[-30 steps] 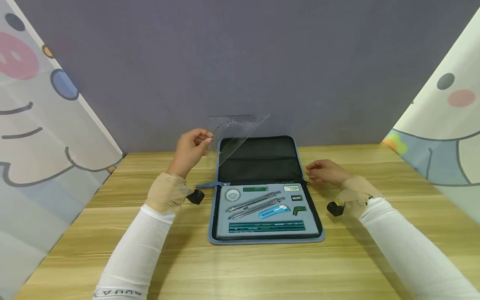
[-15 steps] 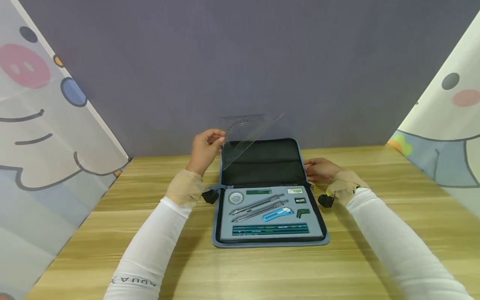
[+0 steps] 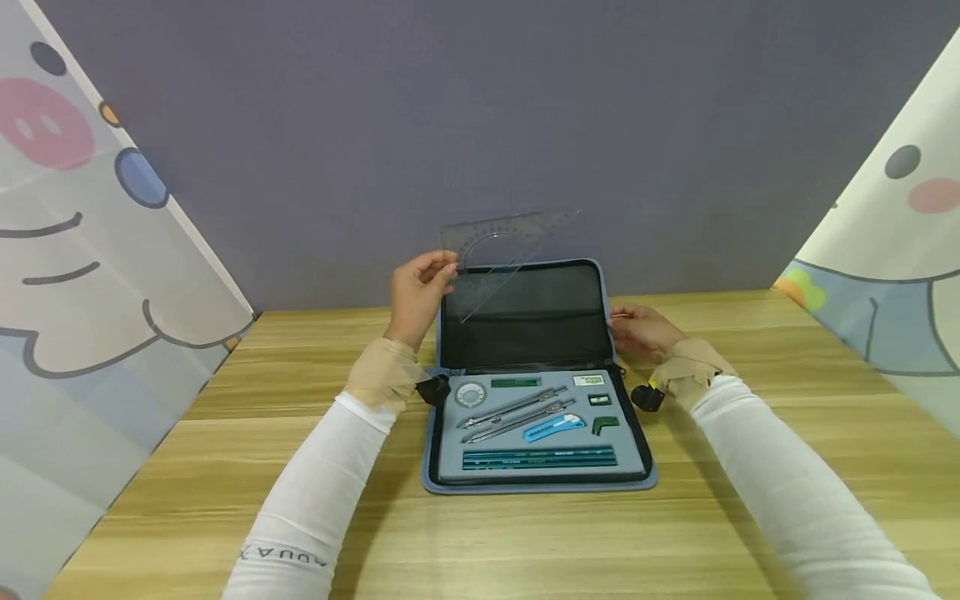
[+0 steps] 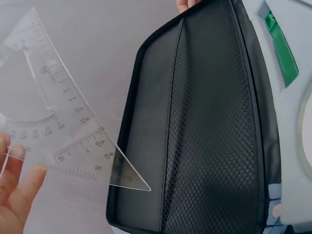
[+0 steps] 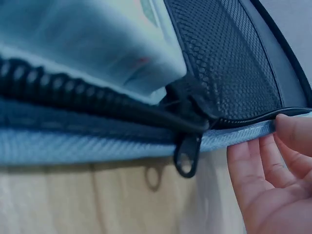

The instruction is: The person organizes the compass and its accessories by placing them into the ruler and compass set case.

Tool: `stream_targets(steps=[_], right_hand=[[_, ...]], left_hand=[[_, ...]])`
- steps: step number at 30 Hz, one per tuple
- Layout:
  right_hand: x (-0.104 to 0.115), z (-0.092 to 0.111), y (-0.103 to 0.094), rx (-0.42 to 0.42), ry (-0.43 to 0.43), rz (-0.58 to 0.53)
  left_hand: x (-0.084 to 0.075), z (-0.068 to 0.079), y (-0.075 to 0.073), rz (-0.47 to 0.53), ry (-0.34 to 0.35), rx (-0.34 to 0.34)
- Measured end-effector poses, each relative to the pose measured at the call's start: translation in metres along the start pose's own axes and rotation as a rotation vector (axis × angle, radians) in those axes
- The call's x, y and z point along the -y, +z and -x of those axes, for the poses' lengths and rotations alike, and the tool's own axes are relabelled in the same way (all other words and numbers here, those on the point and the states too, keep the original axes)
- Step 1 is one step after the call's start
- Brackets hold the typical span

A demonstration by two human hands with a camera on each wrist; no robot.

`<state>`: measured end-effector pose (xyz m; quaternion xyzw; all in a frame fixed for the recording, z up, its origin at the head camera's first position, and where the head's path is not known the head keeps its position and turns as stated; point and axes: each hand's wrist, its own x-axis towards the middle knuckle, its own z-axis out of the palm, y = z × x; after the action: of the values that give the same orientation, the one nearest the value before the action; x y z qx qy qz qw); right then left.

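Note:
My left hand pinches a clear set square by its left edge, holding it up above the open lid of a zip case. In the left wrist view, the corner of the set square overlaps the lid's black mesh pocket. My right hand grips the right edge of the lid. The right wrist view has the thumb on the rim and fingers of the right hand beneath it, close to a zip pull. The lid stands raised at the back.
The case's grey tray bears green pencils, two metal compasses, a blue utility knife, an eraser, a sharpener and a round dial-like disc. A grey wall stands behind the wooden table.
My left hand has carried the set square to the right and slightly up. The right hand has moved from beside the case to the lid's edge, and the lid has tipped slightly higher.

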<state>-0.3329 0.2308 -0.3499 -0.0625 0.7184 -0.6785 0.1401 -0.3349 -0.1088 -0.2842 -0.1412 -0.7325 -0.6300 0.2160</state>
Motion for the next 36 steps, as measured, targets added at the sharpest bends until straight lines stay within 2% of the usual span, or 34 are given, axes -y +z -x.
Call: stream_targets(steps=[6, 10, 12, 16, 20, 24, 29, 36], right_hand=[[0.009, 0.003, 0.005, -0.061, -0.053, -0.095], [0.016, 0.005, 0.007, -0.103, -0.138, -0.144], [0.019, 0.005, 0.008, -0.125, -0.177, -0.178], [0.023, 0.007, 0.010, -0.176, -0.261, -0.240], [0.026, 0.008, 0.011, -0.191, -0.327, -0.262], [0.028, 0.009, 0.012, -0.181, -0.347, -0.270], [0.026, 0.010, 0.013, -0.159, -0.364, -0.276], [0.025, 0.011, 0.012, -0.124, -0.388, -0.298]], left_hand=[[-0.005, 0.001, 0.005, 0.012, 0.072, -0.086], [-0.008, 0.002, 0.008, 0.006, 0.133, -0.094], [-0.009, 0.004, 0.008, -0.035, 0.203, -0.086], [-0.012, 0.006, 0.009, -0.183, 0.369, -0.059], [-0.015, 0.007, 0.011, -0.272, 0.456, -0.034], [-0.017, 0.006, 0.012, -0.283, 0.482, -0.022], [-0.016, 0.005, 0.013, -0.272, 0.470, -0.012], [-0.014, 0.004, 0.012, -0.325, 0.452, 0.034]])
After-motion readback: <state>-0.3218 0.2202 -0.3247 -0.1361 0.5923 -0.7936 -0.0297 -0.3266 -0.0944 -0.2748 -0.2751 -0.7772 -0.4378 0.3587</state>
